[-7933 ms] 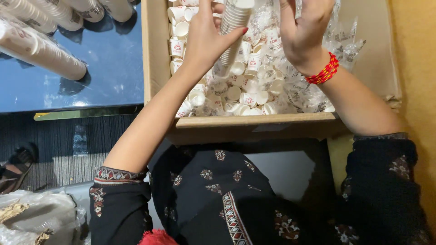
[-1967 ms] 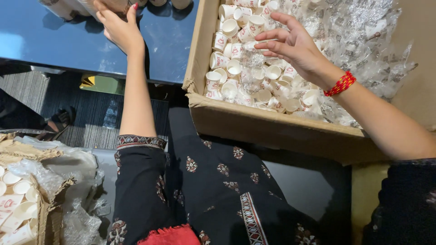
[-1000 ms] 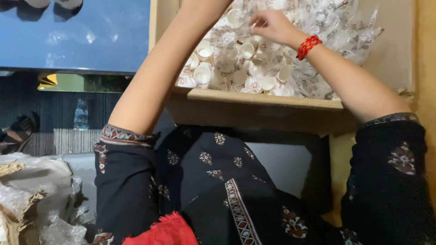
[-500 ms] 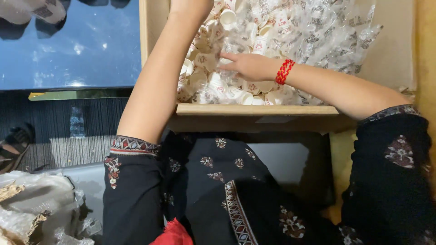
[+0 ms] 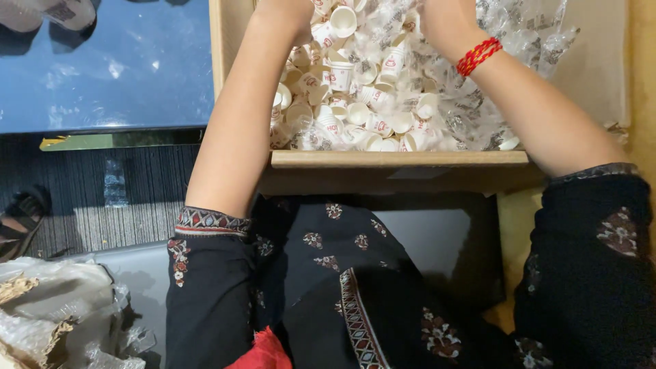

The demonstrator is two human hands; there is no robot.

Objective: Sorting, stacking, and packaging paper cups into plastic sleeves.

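A cardboard box (image 5: 400, 158) in front of me is full of several small white paper cups (image 5: 342, 75) and crumpled clear plastic wrap (image 5: 478, 116). Both my arms reach into it. My left hand (image 5: 285, 9) is at the top edge of the view over the cups, its fingers cut off by the frame. My right hand (image 5: 445, 19), with a red thread bracelet on its wrist, is also mostly out of view above the cups. What either hand holds is hidden.
A blue table top (image 5: 116, 68) lies left of the box, with stacked cups in sleeves (image 5: 41, 12) at its far corner. Crumpled plastic and paper (image 5: 55, 314) lie at the lower left. A sandal (image 5: 20, 212) rests on the dark ribbed floor.
My left hand left the stacks on the blue table and came back into the box. Both hands have moved up toward the far part of the box, out of the frame's top.
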